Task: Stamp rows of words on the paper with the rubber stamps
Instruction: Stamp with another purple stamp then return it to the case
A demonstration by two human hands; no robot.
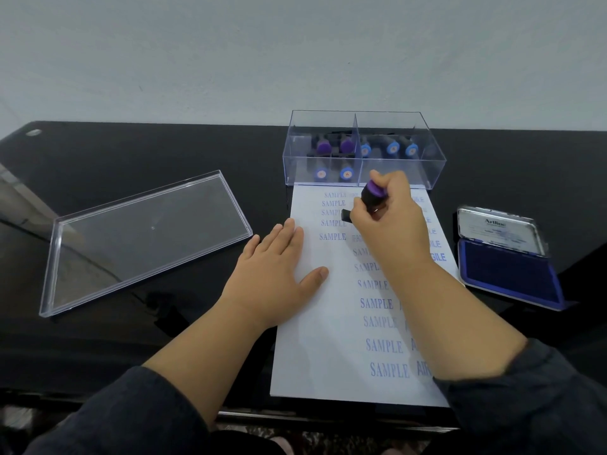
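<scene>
Our right hand (389,218) grips the purple-capped stamp (369,200), its long axis tilted up and right, its base low and left over the paper's (328,339) upper rows. Our left hand (276,267) lies flat, fingers straight, pressing the paper's left edge.

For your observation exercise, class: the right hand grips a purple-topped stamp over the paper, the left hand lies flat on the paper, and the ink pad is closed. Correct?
Not quite. The head view shows the ink pad open, its lid raised. The rest stands: right hand, stamp, left hand, paper.
</scene>
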